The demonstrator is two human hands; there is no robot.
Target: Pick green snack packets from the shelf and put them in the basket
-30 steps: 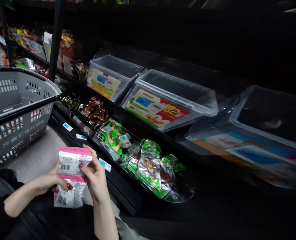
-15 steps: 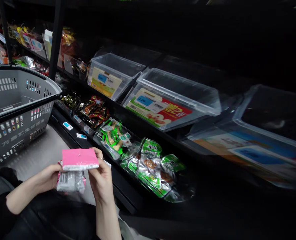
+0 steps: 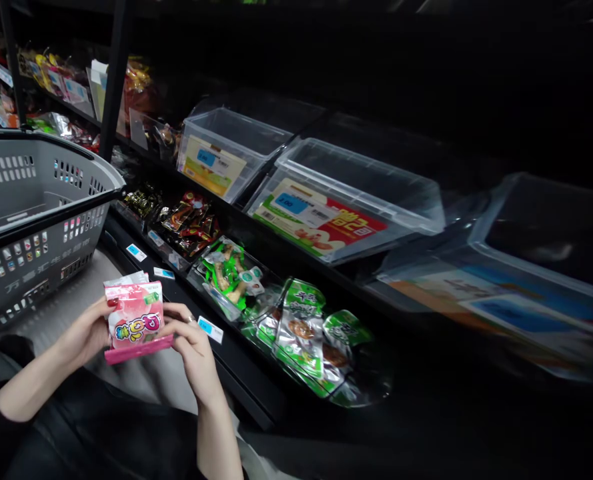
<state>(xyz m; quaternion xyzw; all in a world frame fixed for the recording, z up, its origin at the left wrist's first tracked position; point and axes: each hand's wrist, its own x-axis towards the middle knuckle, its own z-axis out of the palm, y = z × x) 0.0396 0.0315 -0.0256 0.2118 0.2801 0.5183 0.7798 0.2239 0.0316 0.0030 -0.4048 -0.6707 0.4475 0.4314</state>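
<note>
Pink packet, near left, nearer than a grey basket: my left hand pinches its left side, my right hand, half curled, holds its right edge. I judge it light, soft, slippery; flat sealed ends offer the firmest grip.

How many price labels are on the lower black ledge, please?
3: one label nearest the basket, one beyond the packet, one by the right hand; others may be hidden.

Both hands hold a pink packet near a grey basket.
</note>
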